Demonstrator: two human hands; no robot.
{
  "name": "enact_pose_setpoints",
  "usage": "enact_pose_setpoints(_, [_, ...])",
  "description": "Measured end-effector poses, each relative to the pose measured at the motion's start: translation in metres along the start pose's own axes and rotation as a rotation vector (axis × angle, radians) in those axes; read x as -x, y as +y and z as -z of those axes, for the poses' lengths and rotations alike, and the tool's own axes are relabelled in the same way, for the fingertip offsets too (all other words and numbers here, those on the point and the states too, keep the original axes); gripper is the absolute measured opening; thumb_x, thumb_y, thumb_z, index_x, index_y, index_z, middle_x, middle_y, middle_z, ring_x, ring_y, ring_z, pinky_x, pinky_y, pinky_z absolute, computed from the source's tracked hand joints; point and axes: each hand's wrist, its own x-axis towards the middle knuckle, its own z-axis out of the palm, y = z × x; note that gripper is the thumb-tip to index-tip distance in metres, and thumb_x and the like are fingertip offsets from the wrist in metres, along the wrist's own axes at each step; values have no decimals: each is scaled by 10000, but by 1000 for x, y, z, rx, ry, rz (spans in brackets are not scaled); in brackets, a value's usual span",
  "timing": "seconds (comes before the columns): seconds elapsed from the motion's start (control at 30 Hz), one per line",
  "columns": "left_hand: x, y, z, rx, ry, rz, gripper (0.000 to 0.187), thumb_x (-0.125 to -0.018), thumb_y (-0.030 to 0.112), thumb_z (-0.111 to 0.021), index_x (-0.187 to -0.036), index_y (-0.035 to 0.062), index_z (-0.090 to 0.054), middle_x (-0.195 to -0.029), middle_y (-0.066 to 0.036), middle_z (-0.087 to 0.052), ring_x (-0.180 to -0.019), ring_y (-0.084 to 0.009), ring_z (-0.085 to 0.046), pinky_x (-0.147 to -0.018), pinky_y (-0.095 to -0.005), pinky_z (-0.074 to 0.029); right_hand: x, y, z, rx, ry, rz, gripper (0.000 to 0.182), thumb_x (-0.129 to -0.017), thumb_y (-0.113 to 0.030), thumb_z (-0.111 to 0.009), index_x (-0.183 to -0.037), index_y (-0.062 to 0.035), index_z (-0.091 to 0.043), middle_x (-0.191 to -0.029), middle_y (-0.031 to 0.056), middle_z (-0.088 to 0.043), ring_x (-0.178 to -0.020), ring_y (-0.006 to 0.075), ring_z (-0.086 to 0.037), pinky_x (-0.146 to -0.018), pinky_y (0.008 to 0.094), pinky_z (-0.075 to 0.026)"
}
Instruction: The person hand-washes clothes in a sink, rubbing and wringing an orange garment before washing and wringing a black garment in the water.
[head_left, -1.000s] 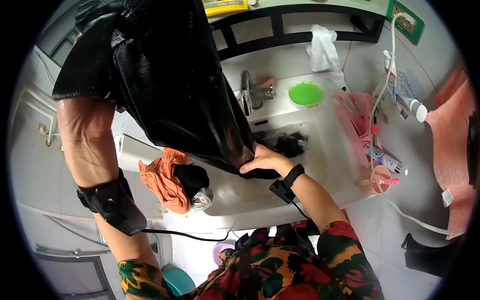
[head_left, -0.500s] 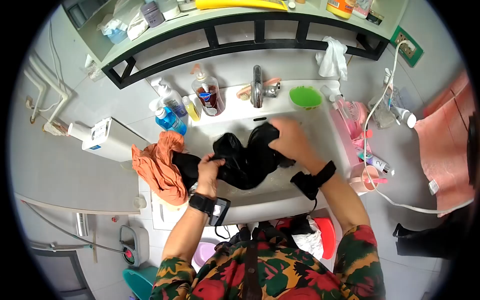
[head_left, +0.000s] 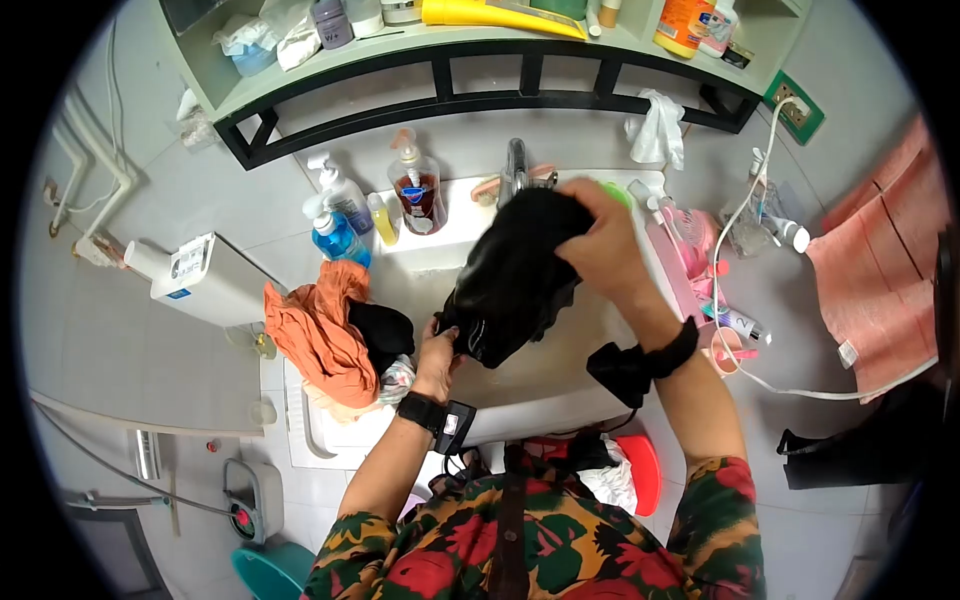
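A dark, wet-looking black garment (head_left: 525,270) is stretched between my hands above the white sink (head_left: 560,385). My left hand (head_left: 436,360) grips its lower left edge, fingers closed on the cloth. Higher up and to the right, my right hand (head_left: 610,245) pinches the upper edge. The garment covers the lower part of the faucet (head_left: 516,165) and some of the basin. What kind of garment it is cannot be made out. To the left of my left hand, an orange cloth (head_left: 320,325) lies on the sink's edge beside another black cloth (head_left: 382,335).
Pump bottles, including one with dark red liquid (head_left: 415,190), stand along the sink's back left. A green dish (head_left: 617,194) sits behind my right hand. A shelf (head_left: 480,75) spans above. At right are pink items (head_left: 690,240) and a hanging white cable (head_left: 725,290).
The black garment has been lifted and spread upward, now in front of the faucet. My right hand has risen with it; my left hand has shifted slightly right and down.
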Motion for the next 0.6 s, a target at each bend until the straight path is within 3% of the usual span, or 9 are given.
enact_pose_setpoints(0.03, [2, 4, 1, -92, -25, 31, 637, -810, 118, -545, -1354, 104, -214, -1089, -121, -535, -864, -204, -576, -633, -309, -502, 7, 23, -6, 101, 24, -54, 348, -568, 35, -545, -914, 1, -542, -860, 96, -557, -809, 175, -538, -736, 254, -424])
enact_pose_setpoints(0.07, [-6, -2, 1, -87, -19, 33, 637, -810, 118, -545, -1354, 104, -214, -1089, -121, -535, -864, -204, -576, -633, -309, -502, 13, 48, -12, 204, 48, -107, 385, -551, 60, -528, -932, 2, -536, -887, 79, -540, -854, 170, -521, -786, 247, -408])
enact_pose_setpoints(0.13, [-29, -30, 2, -214, -64, -206, 744, -776, 116, -600, -1383, 125, -169, -1193, -153, -484, -1048, -256, -503, -858, -336, -422, 27, 104, -18, 234, -11, -141, 397, -560, 52, -526, -954, 0, -530, -959, 107, -536, -914, 214, -513, -819, 276, -403])
enact_pose_setpoints(0.17, [-36, -39, 2, -288, -58, -234, 864, -645, 177, -726, -1366, 155, -251, -1398, -205, -182, -1263, -324, -270, -1004, -341, -282, 34, 127, -21, 269, -66, -174, 410, -569, 44, -525, -976, -2, -523, -1030, 135, -531, -973, 257, -504, -852, 305, -398])
enact_pose_setpoints(0.27, [1, -7, -26, -676, -117, -391, 899, -618, 196, -744, -1368, 203, -248, -1428, -225, 10, -1304, -376, -136, -1042, -373, -214, 67, 172, -30, 627, -147, -133, 444, -593, 35, -525, -1032, -22, -487, -1176, 166, -485, -1070, 310, -453, -895, 362, -381])
enact_pose_setpoints(0.3, [-8, -12, -32, -778, -146, -449, 911, -612, 200, -745, -1368, 260, -239, -1428, -233, 25, -1298, -430, -89, -1042, -397, -209, 76, 188, -29, 664, -362, -229, 380, -675, -20, -564, -1044, -36, -473, -1362, 159, -287, -1223, 404, -275, -939, 531, -333])
enact_pose_setpoints(0.4, [-11, -8, -60, -1071, -189, -440, 928, -599, 206, -747, -1361, 323, -230, -1449, -144, 82, -1304, -438, -19, -1003, -506, -261, 91, 181, -43, 718, -578, -489, 403, -719, -35, -542, -1110, -60, -448, -1407, 139, -198, -1264, 407, -209, -868, 694, -283])
enact_pose_setpoints(0.47, [-22, -11, -72, -1233, -258, -361, 935, -608, 252, -754, -1348, 402, -204, -1443, -29, 177, -1314, -400, 45, -840, -724, -274, 103, 196, -53, 754, -653, -501, 424, -735, -46, -534, -1145, -74, -431, -1416, 127, -180, -1274, 402, -193, -826, 735, -264])
enact_pose_setpoints(0.6, [-36, -7, -90, -1442, -327, -171, 910, -624, 295, -753, -1340, 421, -207, -1432, -13, 211, -1315, -387, 63, -863, -719, -266, 98, 222, -54, 857, -849, -582, 445, -767, -64, -517, -1199, -91, -411, -1427, 94, -170, -1286, 378, -189, -815, 753, -255])
